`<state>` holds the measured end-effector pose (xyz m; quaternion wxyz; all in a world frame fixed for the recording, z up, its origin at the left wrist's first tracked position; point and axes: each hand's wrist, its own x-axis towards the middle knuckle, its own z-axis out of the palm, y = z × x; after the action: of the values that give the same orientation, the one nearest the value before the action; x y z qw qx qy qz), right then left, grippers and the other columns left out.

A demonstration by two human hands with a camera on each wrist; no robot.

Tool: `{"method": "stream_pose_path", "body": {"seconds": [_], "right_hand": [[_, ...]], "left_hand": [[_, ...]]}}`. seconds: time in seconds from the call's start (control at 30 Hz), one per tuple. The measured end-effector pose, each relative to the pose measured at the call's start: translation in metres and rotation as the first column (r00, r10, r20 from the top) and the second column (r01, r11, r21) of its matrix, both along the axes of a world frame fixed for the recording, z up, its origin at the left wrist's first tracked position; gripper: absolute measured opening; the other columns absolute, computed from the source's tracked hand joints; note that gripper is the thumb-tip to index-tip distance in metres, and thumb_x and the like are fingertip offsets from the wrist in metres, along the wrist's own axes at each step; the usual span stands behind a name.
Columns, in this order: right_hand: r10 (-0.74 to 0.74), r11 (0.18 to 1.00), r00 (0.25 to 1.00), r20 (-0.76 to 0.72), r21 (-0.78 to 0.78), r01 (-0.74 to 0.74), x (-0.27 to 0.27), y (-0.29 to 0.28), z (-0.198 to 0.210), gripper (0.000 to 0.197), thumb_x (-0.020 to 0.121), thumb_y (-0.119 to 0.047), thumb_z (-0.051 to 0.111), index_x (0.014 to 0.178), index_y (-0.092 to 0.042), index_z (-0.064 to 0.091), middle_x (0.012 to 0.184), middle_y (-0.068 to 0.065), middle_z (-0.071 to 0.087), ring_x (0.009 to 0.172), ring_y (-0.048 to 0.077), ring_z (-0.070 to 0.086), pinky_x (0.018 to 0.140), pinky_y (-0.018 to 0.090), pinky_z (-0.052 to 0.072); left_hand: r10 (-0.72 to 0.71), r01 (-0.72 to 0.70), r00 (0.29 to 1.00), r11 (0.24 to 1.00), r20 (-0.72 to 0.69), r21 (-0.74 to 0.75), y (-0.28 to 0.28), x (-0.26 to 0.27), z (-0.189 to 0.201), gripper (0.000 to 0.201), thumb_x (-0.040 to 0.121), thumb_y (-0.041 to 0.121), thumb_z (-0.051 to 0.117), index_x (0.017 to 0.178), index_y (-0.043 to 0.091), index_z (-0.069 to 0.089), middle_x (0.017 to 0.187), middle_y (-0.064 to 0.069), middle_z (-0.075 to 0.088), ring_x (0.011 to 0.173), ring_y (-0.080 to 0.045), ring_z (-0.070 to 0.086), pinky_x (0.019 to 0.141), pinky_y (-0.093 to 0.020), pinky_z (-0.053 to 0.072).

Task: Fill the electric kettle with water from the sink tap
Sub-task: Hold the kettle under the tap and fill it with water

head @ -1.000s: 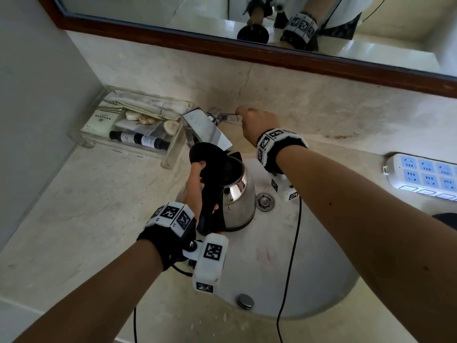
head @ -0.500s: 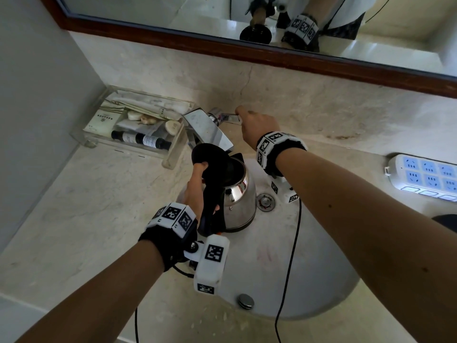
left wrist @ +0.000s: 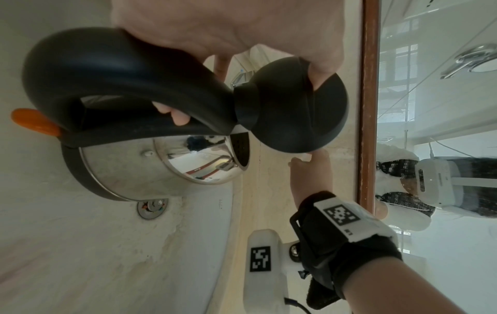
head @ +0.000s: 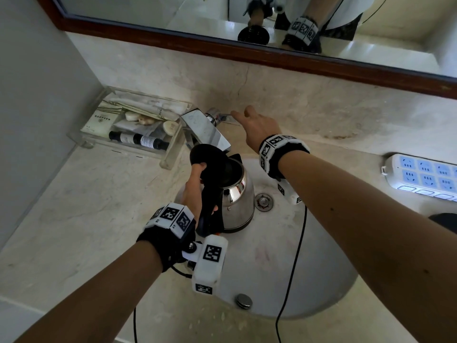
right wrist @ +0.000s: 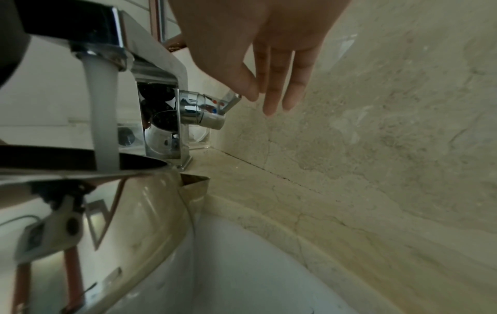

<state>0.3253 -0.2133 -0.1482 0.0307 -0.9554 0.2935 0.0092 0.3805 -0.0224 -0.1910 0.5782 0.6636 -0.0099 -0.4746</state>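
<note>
A steel kettle point(head: 238, 201) with a black handle stands in the sink basin point(head: 284, 280) under the chrome tap point(head: 205, 131). My left hand point(head: 195, 191) grips the handle, its thumb holding the black lid point(head: 210, 162) tipped open. In the left wrist view the fingers wrap the handle point(left wrist: 121, 70) above the kettle body point(left wrist: 129, 170). A white stream of water point(right wrist: 103, 119) runs from the tap point(right wrist: 150, 55) into the kettle's mouth point(right wrist: 80, 158). My right hand point(head: 257, 127) reaches to the tap lever point(right wrist: 231, 99), fingers straight, one fingertip point(right wrist: 251, 93) touching its end.
A clear tray point(head: 173, 154) of toiletries stands left of the tap. A white and blue power strip point(head: 420, 174) lies at the right. The wood-framed mirror point(head: 247, 54) is above the backsplash. A black cable point(head: 294, 256) crosses the basin near the drain point(head: 264, 202).
My right hand's fingers have straightened out at the tap lever. The kettle and my left hand stay where they were.
</note>
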Motion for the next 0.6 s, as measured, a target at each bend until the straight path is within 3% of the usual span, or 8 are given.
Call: {"method": "stream_pose_path", "body": {"seconds": [0.07,0.17,0.4,0.6], "right_hand": [[0.026,0.999,1.000,0.014,-0.031,-0.026,0.0002,0.0002,-0.0001,0.066,0.085,0.007,0.047,0.144,-0.019,0.032,0.145,0.012,0.036,0.117,0.033,0.053,0.082,0.039,0.047],[0.080,0.996,0.997,0.000,-0.046,-0.080,0.0034,0.0010,0.0007,0.066,0.085,0.006,0.049,0.145,-0.015,0.031,0.152,0.008,0.031,0.130,0.030,0.043,0.098,0.040,0.043],[0.079,0.997,0.997,-0.010,0.002,-0.079,0.0043,0.0036,-0.0016,0.065,0.087,0.006,0.045,0.146,-0.015,0.030,0.153,0.003,0.031,0.130,0.029,0.045,0.097,0.039,0.045],[0.080,0.997,0.997,0.021,0.014,-0.080,0.0061,0.0029,-0.0007,0.057,0.090,0.003,0.042,0.144,-0.015,0.035,0.149,0.004,0.038,0.125,0.030,0.049,0.091,0.039,0.047]], "left_hand": [[-0.005,0.005,1.000,1.000,0.001,0.005,-0.0004,-0.0006,0.0005,0.090,0.051,0.071,0.054,0.105,0.000,0.059,0.069,-0.014,0.058,0.056,-0.027,0.053,0.053,-0.027,0.043],[-0.005,0.005,1.000,1.000,0.001,0.007,-0.0007,-0.0011,0.0004,0.089,0.053,0.071,0.053,0.106,0.000,0.058,0.070,-0.014,0.057,0.056,-0.026,0.053,0.053,-0.027,0.043],[-0.005,0.005,1.000,1.000,-0.007,-0.005,0.0018,-0.0005,0.0005,0.088,0.051,0.072,0.055,0.102,0.000,0.054,0.063,-0.014,0.055,0.044,-0.023,0.051,0.049,-0.025,0.043],[-0.003,0.003,1.000,1.000,-0.005,-0.006,0.0016,-0.0001,0.0004,0.089,0.049,0.072,0.054,0.103,0.001,0.053,0.068,-0.014,0.056,0.051,-0.024,0.052,0.051,-0.025,0.043]]}}
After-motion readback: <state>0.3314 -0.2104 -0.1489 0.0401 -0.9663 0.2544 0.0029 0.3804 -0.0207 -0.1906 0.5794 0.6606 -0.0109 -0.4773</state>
